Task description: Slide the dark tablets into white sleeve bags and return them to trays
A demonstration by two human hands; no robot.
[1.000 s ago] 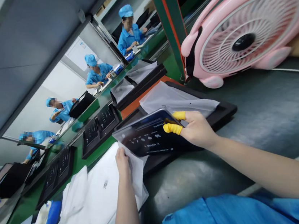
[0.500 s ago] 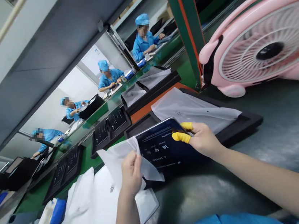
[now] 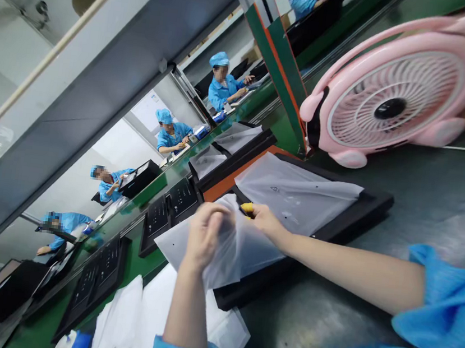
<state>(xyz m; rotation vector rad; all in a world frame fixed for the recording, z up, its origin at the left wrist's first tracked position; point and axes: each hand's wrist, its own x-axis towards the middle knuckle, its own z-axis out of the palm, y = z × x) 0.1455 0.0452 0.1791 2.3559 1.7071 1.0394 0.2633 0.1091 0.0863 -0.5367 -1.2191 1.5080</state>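
A frosted translucent plastic bag (image 3: 227,252) is bunched between my two hands, above a black tray (image 3: 238,296). My left hand (image 3: 202,238) is curled at the bag's near left part, its fingertips smeared by motion. At the bag's upper edge, my right hand (image 3: 266,224) pinches the plastic with fingertips in yellow finger cots. The tablet's dark face does not show, and I cannot tell how it lies behind or in the bag. Just beyond my right hand, another bagged flat item (image 3: 298,190) rests in a black tray.
White bags (image 3: 120,312) lie stacked at the lower left. Black trays with dark-screened tablets (image 3: 173,203) line the green belt. A pink fan (image 3: 394,103) stands at the right, by a green post (image 3: 278,61). Several co-workers in blue sit across the line, one a person (image 3: 224,85).
My right hand has moved left towards my left hand. The tablet it held no longer shows, and the bag now spreads across where it was. The view has shifted slightly.
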